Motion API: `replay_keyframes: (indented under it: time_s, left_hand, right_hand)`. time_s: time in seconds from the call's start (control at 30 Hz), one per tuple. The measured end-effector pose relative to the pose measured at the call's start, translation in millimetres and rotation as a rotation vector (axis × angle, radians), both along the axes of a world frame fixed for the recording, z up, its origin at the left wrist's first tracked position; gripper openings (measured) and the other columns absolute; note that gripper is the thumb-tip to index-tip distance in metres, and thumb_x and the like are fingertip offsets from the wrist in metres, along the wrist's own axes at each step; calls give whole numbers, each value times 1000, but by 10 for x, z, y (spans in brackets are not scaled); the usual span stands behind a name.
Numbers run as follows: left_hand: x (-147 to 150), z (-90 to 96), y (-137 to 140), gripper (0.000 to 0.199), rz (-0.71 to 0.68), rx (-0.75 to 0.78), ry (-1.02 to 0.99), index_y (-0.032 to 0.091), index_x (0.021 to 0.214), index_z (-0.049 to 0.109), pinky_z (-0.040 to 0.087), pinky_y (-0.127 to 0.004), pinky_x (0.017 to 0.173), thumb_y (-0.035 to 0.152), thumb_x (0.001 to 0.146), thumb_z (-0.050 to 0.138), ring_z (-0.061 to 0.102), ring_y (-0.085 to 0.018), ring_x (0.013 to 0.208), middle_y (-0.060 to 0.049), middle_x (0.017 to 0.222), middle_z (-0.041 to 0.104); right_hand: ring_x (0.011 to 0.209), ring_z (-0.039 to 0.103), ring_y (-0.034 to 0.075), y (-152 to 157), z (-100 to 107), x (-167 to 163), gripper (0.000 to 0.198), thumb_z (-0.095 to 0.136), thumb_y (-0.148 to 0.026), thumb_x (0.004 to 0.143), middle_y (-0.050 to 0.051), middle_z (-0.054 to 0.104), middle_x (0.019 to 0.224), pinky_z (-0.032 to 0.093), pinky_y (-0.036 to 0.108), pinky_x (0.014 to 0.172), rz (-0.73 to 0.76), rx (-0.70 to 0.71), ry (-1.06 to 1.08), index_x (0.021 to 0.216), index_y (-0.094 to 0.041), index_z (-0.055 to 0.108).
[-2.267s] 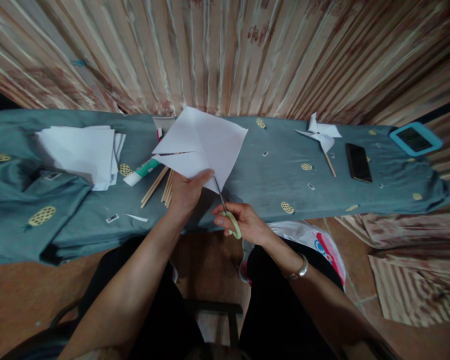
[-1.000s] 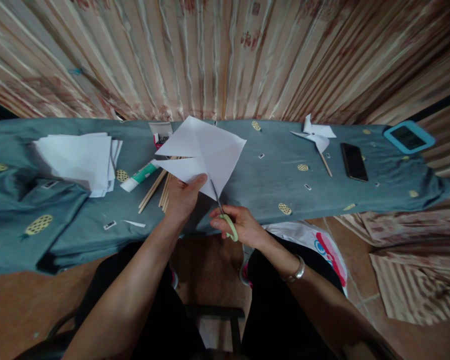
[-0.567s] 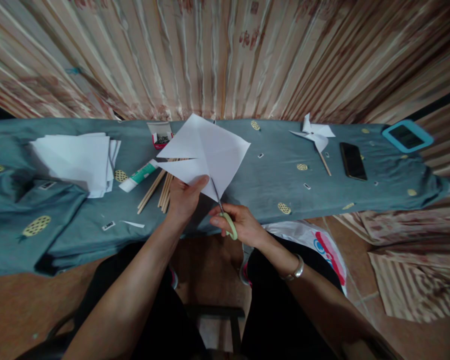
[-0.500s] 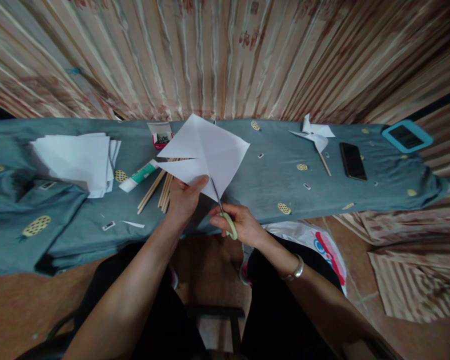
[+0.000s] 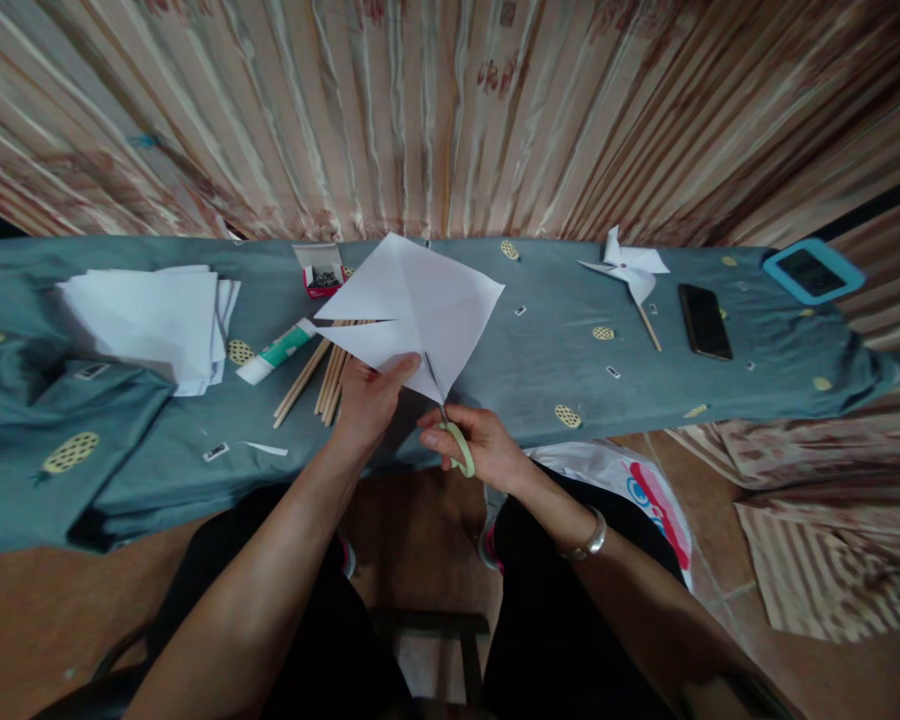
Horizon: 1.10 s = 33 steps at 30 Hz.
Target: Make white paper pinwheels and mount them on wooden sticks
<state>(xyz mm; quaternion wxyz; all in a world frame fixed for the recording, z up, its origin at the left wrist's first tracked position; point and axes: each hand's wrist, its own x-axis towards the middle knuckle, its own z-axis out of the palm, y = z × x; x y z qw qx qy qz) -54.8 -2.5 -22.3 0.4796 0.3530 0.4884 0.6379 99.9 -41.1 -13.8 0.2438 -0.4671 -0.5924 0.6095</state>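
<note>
My left hand [image 5: 371, 400] pinches a white square of paper [image 5: 442, 295] by its lower left side, thumb on top. One slit runs inward from the paper's left corner. My right hand [image 5: 480, 445] grips a pair of scissors [image 5: 461, 450] with pale green handles. Their blades lie at the paper's near corner and point in toward its middle. Beneath the paper and my left hand, several wooden sticks [image 5: 330, 380] lie on the cloth, partly hidden.
A stack of white paper [image 5: 150, 320], a glue tube [image 5: 276, 352] and a small red box [image 5: 322, 278] of metal bits lie left. To the right are a paper pinwheel [image 5: 628, 268] on a stick, a phone [image 5: 705, 320] and a blue-framed device [image 5: 814, 272]. Patterned cloth [image 5: 495, 400] covers the table.
The paper has shifted very slightly right and toward me. Both hands keep their hold and have hardly moved.
</note>
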Motion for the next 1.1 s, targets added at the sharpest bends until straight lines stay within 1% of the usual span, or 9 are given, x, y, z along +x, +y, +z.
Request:
replay_keyframes:
  time_s: [0.13, 0.33, 0.5, 0.57, 0.7, 0.8, 0.93, 1.1]
  left_hand:
    - [11, 2, -17, 24, -1, -5, -9, 17, 79, 71, 53, -31, 73, 29, 61, 81, 67, -19, 74, -2, 83, 74]
    - [20, -7, -13, 25, 2, -27, -20, 17, 81, 72, 54, -32, 72, 30, 61, 81, 67, -20, 74, -3, 83, 74]
    - [31, 16, -19, 23, 7, -2, -23, 16, 78, 71, 53, -31, 73, 29, 61, 80, 67, -19, 75, -3, 83, 74]
    - [30, 20, -20, 23, 8, -8, -31, 16, 78, 71, 53, -30, 73, 29, 61, 81, 67, -19, 74, -3, 83, 74]
    - [29, 14, -25, 25, -11, -15, -63, 17, 78, 71, 53, -30, 73, 29, 59, 82, 67, -19, 74, -2, 83, 74]
    - [39, 3, -38, 27, -35, -18, -83, 16, 81, 72, 52, -31, 75, 29, 59, 82, 67, -19, 76, -3, 85, 75]
    - [62, -4, -60, 31, -39, -41, -71, 15, 84, 72, 52, -32, 75, 30, 59, 83, 67, -20, 75, -4, 83, 75]
    - [75, -1, -72, 29, -41, -38, -78, 15, 82, 72, 51, -31, 74, 29, 59, 83, 66, -19, 75, -4, 82, 74]
  right_hand:
    - [46, 55, 9, -1, 3, -1, 54, 70, -64, 73, -4, 61, 63, 41, 21, 46, -22, -11, 10, 96, -16, 68]
    - [44, 54, 8, 10, -26, -5, 51, 73, -61, 71, -4, 61, 63, 39, 20, 44, -31, -29, 20, 95, -17, 69]
    - [44, 54, 8, 3, -33, -15, 50, 73, -60, 71, -5, 59, 59, 40, 20, 44, -40, -22, 11, 94, -17, 68]
    - [44, 54, 8, 3, -32, -19, 49, 73, -59, 72, -6, 59, 60, 40, 21, 44, -39, -25, 28, 94, -17, 66]
    - [46, 56, 8, 11, -35, -13, 46, 76, -54, 71, -4, 63, 72, 40, 20, 41, -34, -52, 115, 94, -19, 57]
    - [47, 57, 9, 17, -33, -1, 47, 77, -52, 71, -5, 63, 74, 40, 19, 40, -42, -68, 132, 95, -21, 52]
    - [47, 57, 9, 27, -20, 1, 50, 77, -52, 72, -4, 63, 76, 42, 20, 41, -63, -47, 143, 101, -21, 51]
    - [46, 55, 8, 37, -16, -15, 50, 76, -53, 72, -4, 61, 73, 42, 21, 41, -72, -29, 137, 99, -20, 51]
